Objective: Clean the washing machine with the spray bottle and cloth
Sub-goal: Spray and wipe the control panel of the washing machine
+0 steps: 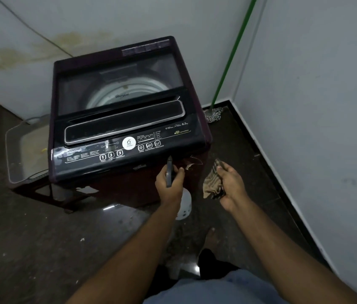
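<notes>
The washing machine (120, 110) stood at twelve o'clock, lid closed, no wet patch visible — cleaning seemingly not begun. The left hand (169, 183) gripped the spray bottle (184, 204), nozzle toward the panel; at one o'clock, the right hand (231, 185) clutched the cloth (212, 183).

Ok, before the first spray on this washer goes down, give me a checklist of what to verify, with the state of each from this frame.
1. Spray bottle in the left hand: ok, fingers curled round its dark trigger head.
2. Nozzle aimed at the washing machine: ok, it points toward the front edge of the control panel.
3. Cloth ready in the right hand: ok, held bunched beside the machine.
4. Lid shut: ok, the glass lies flat over the drum.
5. Liquid in the bottle: cannot tell.
6. Machine switched off: cannot tell; no lit display shows.
</notes>
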Demonstrator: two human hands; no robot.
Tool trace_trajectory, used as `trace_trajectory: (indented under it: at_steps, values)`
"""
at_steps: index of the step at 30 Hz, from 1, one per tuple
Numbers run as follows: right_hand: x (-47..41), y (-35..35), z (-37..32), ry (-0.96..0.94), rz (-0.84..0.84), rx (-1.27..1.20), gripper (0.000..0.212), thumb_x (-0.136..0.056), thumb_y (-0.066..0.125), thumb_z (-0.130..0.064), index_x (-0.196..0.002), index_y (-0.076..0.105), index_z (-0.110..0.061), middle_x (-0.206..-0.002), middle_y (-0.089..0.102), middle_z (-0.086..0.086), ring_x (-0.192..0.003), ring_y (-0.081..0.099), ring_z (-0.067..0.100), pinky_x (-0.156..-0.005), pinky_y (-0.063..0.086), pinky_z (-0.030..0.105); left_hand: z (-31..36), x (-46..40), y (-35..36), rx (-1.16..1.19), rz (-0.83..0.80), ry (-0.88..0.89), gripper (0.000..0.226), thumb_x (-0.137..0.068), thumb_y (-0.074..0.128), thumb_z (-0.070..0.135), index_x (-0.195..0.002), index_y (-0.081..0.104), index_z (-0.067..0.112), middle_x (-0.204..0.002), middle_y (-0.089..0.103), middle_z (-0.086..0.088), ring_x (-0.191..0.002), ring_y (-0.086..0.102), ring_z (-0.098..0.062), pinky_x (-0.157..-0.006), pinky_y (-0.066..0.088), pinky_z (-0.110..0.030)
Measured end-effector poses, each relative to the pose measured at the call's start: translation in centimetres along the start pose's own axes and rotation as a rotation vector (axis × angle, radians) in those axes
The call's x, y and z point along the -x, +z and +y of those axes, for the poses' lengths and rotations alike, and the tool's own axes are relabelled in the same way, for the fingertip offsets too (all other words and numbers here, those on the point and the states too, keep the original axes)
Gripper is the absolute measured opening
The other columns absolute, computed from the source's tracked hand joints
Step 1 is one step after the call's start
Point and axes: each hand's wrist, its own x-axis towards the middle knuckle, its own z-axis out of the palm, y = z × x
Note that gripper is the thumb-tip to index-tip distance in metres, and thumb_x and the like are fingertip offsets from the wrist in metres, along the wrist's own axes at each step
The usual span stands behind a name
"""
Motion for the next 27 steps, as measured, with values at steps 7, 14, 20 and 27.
trace_trajectory:
  at_steps: [7, 14, 20, 27]
  values:
    - [-0.3, -0.3, -0.3, -0.02, -0.056, 0.054, 0.026, -0.104, 0.053, -0.01, -0.127, 0.064, -0.016, -0.118, 0.072, 0.014, -0.108, 0.07, 0.028, -0.096, 0.057, 0.048, -1.0, 0.3, 2.3, -0.026, -0.063, -0.01, 0.015, -0.091, 0.073, -0.004, -0.083, 0.059, -0.002, -0.072, 0.056, -0.005, -0.067, 0.052, -0.013, -0.06, 0.043, -0.023]
    - [-0.1, 1.3, -1.7, -0.03, -0.092, -0.01, 0.025, -0.105, 0.053, -0.013, -0.128, 0.061, -0.014, -0.112, 0.075, 0.013, -0.1, 0.075, 0.025, -0.082, 0.061, 0.039, -1.4, 1.1, 2.6, 0.03, -0.09, -0.017, 0.02, -0.082, 0.072, 0.008, -0.07, 0.056, 0.011, -0.065, 0.052, -0.002, -0.061, 0.049, -0.014, -0.057, 0.041, -0.03]
    - [0.0, 1.5, -1.9, 0.107, -0.034, -0.042, 0.025, -0.104, 0.054, -0.022, -0.116, 0.068, -0.003, -0.107, 0.076, 0.017, -0.095, 0.075, 0.028, -0.072, 0.058, 0.038, -1.3, 0.5, 2.1, 0.001, -0.126, 0.036, 0.012, -0.085, 0.071, 0.006, -0.084, 0.063, -0.002, -0.073, 0.059, -0.006, -0.069, 0.056, -0.015, -0.061, 0.047, -0.026]
    - [0.1, 2.7, -0.6, 0.097, -0.019, 0.042, 0.03, -0.102, 0.057, -0.03, -0.119, 0.068, -0.008, -0.1, 0.079, 0.012, -0.09, 0.077, 0.025, -0.074, 0.06, 0.038, -1.3, 0.1, 0.4, -0.018, -0.065, 0.003, 0.023, -0.083, 0.07, 0.004, -0.069, 0.055, 0.015, -0.06, 0.049, 0.01, -0.057, 0.044, -0.006, -0.053, 0.038, -0.022]
